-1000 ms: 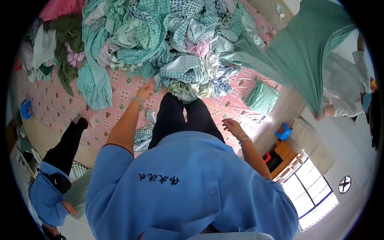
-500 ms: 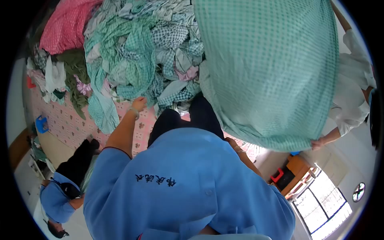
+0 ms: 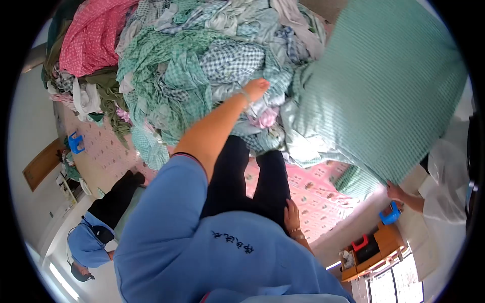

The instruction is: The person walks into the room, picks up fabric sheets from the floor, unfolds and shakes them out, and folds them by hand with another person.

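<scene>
My left hand [image 3: 257, 89] is over the heap of crumpled cloths [image 3: 187, 70], near a blue-and-white checked cloth [image 3: 232, 59]; its fingers are curled down and partly hidden, and whether they grip cloth does not show. Against my dark trousers [image 3: 270, 187] rests my right hand [image 3: 292, 216], fingers extended, holding nothing. A large green checked cloth [image 3: 384, 86] is spread out at the right, its lower corner by another person's hand [image 3: 398, 192]. A small pink cloth [image 3: 264, 117] lies in the heap.
Under the heap is a pink patterned sheet [image 3: 318, 194]. A folded green checked bundle [image 3: 356, 182] lies on it at the right. Blue stools stand at left [image 3: 76, 143] and right [image 3: 389, 214]. A co-worker in blue [image 3: 91, 245] is at lower left.
My left hand has moved up and right over the heap. My right hand shows more fully at my thigh. The large green cloth has shifted right, uncovering more of the heap and the bundle.
</scene>
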The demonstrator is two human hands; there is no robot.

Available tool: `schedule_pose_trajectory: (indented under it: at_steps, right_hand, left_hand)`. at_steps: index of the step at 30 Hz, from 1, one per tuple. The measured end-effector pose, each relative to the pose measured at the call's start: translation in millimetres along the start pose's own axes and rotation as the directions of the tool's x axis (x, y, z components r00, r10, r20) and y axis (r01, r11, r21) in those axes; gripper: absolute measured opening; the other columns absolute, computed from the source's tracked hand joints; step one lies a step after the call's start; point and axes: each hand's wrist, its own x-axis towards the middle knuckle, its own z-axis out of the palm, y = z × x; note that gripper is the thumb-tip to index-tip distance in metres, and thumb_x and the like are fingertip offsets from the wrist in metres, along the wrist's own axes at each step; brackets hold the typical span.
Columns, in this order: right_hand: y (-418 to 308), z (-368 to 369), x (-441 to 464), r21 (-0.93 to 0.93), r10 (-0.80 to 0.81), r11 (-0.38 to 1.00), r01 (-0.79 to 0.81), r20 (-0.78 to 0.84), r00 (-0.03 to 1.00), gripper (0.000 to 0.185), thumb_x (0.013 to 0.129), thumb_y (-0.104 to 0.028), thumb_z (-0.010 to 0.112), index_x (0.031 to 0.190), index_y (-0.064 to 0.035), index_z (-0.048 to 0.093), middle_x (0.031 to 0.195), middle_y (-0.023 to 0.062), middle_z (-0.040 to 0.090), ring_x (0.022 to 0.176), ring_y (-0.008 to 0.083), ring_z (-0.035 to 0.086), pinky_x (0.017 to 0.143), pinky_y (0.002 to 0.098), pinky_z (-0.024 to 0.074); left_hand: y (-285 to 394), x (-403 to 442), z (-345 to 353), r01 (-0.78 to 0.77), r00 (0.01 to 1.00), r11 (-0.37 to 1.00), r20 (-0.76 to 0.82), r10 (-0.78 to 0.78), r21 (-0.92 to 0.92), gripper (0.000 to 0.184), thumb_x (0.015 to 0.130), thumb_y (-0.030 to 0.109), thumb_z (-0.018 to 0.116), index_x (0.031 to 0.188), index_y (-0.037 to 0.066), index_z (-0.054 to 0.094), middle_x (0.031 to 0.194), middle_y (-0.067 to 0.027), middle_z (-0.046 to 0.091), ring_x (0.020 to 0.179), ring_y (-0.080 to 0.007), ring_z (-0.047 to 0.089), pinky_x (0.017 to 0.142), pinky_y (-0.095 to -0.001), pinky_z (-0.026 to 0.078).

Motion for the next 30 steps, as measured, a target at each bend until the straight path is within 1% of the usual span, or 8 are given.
schedule_pose_trajectory:
  at_steps: [4,6,15,20,24,26,27,30]
  right_hand:
    - [-44,9,27,-0.142,-0.093,0.984,0.106,0.095,0.991,0.040,0.075,-0.018,0.052,0.114,-0.0133,0.045,0.121,0.0122,0.037,0.110,0.0302,0.035,0.089,0.0408,0.0319]
    - [-63,11,47,-0.256,-0.082,0.959,0.124,0.171,0.982,0.036,0.073,-0.020,0.053,0.109,-0.0176,0.050,0.121,0.0084,0.038,0.110,0.0294,0.035,0.087,0.0428,0.0318]
    - [-59,22,76,-0.199,0.081,0.979,-0.051,0.145,0.986,0.032,0.070,-0.024,0.056,0.102,-0.0224,0.055,0.119,0.0028,0.040,0.110,0.0281,0.032,0.085,0.0416,0.0292]
    - [-46,37,78,-0.379,0.135,0.920,-0.100,0.069,0.988,0.029,0.068,-0.034,0.057,0.097,-0.0282,0.058,0.116,-0.0034,0.042,0.109,0.0246,0.033,0.084,0.0418,0.0267]
    - [-35,50,80,-0.376,0.148,0.915,-0.148,-0.030,0.989,0.028,0.070,-0.039,0.048,0.093,-0.0293,0.060,0.114,-0.0040,0.044,0.109,0.0243,0.033,0.086,0.0423,0.0237]
    - [-45,43,78,-0.322,0.128,0.939,-0.124,-0.007,0.992,0.028,0.067,-0.038,0.054,0.093,-0.0287,0.060,0.114,-0.0034,0.044,0.109,0.0248,0.032,0.086,0.0420,0.0244]
    - [-45,45,65,-0.356,0.131,0.925,-0.133,-0.030,0.991,0.029,0.065,-0.036,0.057,0.093,-0.0284,0.060,0.114,-0.0032,0.044,0.110,0.0250,0.032,0.086,0.0416,0.0249]
    - [-37,53,72,-0.302,0.011,0.953,-0.019,-0.028,1.000,0.034,0.061,-0.029,0.065,0.095,-0.0263,0.059,0.117,-0.0010,0.042,0.112,0.0265,0.031,0.085,0.0412,0.0267]
  left_hand:
    - [-43,58,14,-0.089,0.996,0.944,0.042,0.080,0.317,0.029,0.081,0.030,0.049,0.099,0.008,0.055,0.090,-0.0030,0.059,0.079,-0.0145,0.055,0.067,-0.0265,0.043]
    - [-73,95,22,0.107,0.993,0.984,-0.038,-0.114,-0.139,0.027,0.081,0.030,0.048,0.100,0.010,0.053,0.089,-0.0008,0.058,0.077,-0.0134,0.054,0.064,-0.0268,0.043]
    - [-72,261,68,0.160,0.964,0.794,-0.081,-0.253,-0.586,0.042,0.077,0.028,0.054,0.109,0.002,0.043,0.098,-0.0092,0.053,0.077,-0.0169,0.056,0.059,-0.0317,0.045]
    - [-112,349,127,0.175,0.937,0.841,-0.175,-0.302,-0.511,0.058,0.076,0.032,0.055,0.119,-0.001,0.033,0.098,-0.0127,0.053,0.079,-0.0216,0.054,0.063,-0.0341,0.046]
    - [-123,375,149,-0.033,0.913,0.944,-0.393,-0.105,-0.329,0.029,0.078,0.025,0.051,0.090,-0.001,0.050,0.083,-0.0106,0.056,0.072,-0.0221,0.052,0.066,-0.0349,0.041]
    - [-98,316,131,-0.039,0.953,0.904,-0.289,-0.095,-0.425,0.025,0.080,0.025,0.047,0.087,0.002,0.052,0.077,-0.0104,0.057,0.077,-0.0210,0.053,0.069,-0.0315,0.040]
    - [-93,316,124,-0.055,0.966,0.870,-0.247,-0.078,-0.489,0.024,0.082,0.025,0.045,0.082,0.002,0.051,0.073,-0.0081,0.056,0.073,-0.0202,0.052,0.066,-0.0327,0.040]
    - [-89,185,88,0.116,0.972,0.315,0.042,-0.231,-0.942,0.040,0.084,0.037,0.042,0.107,0.004,0.046,0.100,-0.0083,0.052,0.088,-0.0181,0.050,0.075,-0.0303,0.039]
